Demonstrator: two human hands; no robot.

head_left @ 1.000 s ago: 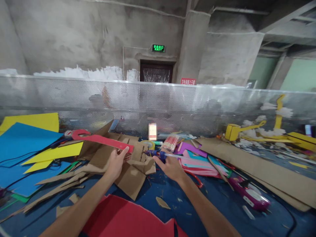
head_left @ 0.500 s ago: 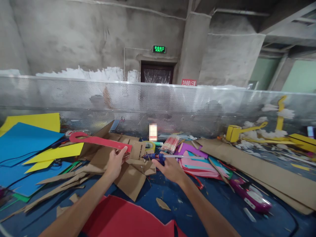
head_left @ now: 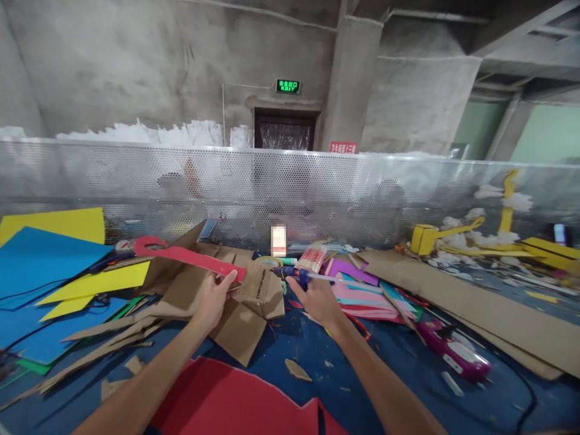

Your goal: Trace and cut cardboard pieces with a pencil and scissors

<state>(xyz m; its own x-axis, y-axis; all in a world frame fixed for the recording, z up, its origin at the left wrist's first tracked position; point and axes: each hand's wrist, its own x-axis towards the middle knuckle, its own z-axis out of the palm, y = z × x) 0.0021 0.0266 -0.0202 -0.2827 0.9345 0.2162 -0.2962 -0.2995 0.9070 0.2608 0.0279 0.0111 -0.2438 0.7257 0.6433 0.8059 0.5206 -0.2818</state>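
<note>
Glue gun (head_left: 283, 273) shifted right, right fingers (head_left: 296, 291) wrapping it beside cardboard (head_left: 272, 296); left fingers (head_left: 228, 281) pinch red strip (head_left: 194, 257).

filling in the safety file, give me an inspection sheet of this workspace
Surface: blue tabletop, strewn with scraps
Things in hand: red hooked strip; blue glue gun with clear stick
Clutter: cardboard, coloured sheets, large red sheet, purple device
Hands: left hand pinches the strip's end; right hand grips the glue gun
Cables: black cable at right; thin dark cords at left
Surroundings: perforated metal panel, lit exit sign above a doorway
</note>
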